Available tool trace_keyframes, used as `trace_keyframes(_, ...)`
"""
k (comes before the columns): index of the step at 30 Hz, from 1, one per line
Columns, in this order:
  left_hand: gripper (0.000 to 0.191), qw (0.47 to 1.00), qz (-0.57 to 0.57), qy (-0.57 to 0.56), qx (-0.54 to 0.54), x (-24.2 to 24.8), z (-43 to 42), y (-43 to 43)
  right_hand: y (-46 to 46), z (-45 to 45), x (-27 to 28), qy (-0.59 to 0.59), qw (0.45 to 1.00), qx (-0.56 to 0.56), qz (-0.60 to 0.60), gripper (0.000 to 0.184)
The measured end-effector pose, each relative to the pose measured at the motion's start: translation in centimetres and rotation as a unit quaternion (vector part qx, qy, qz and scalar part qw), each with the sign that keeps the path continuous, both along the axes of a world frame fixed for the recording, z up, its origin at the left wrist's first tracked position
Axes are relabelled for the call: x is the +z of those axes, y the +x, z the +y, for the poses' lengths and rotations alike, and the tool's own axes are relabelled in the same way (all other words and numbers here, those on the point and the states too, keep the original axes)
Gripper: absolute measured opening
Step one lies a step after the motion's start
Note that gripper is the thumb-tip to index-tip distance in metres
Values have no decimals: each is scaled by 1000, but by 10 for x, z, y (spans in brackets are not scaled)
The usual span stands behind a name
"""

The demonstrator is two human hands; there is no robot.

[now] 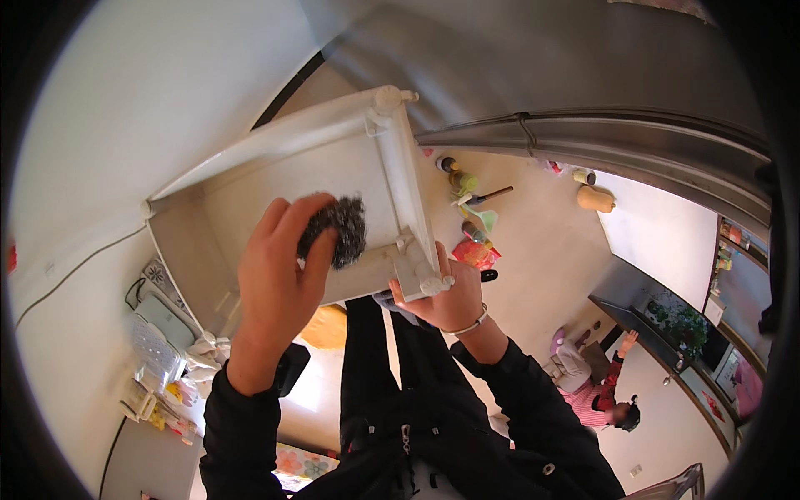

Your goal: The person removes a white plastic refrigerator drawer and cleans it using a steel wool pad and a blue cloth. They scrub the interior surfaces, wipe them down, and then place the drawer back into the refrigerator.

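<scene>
My left hand [287, 262] grips a dark metal scouring pad [340, 231] between thumb and fingers, over the inside of a whitish plastic drawer or bin [306, 169]. The drawer has rounded knobs at its corners and is held up tilted in front of me. My right hand [447, 290], with a bracelet at the wrist, holds the drawer by its near right corner, the thumb below and fingers partly hidden behind the wall.
Bottles [462, 181], a brush with a brown handle [494, 195] and a red packet [476, 253] lie beyond the drawer. A butternut squash [595, 199] is farther right. Another person [594, 400] sits at lower right. Containers [162, 325] stand at left.
</scene>
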State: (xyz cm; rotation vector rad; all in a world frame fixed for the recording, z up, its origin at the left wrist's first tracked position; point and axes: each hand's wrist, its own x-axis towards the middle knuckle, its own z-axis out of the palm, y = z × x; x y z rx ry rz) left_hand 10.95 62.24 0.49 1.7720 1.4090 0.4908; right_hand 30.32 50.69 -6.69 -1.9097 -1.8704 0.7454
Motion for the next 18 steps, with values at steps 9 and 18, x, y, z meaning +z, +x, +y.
trace_keyframes(9,20,967,14,252,27,-4,61,49,-2,1,4,-12,999,-38,24,47)
trace_keyframes(18,31,947,198,253,0,-43,116,85,0,2,7,-32,999,-29,12,49)
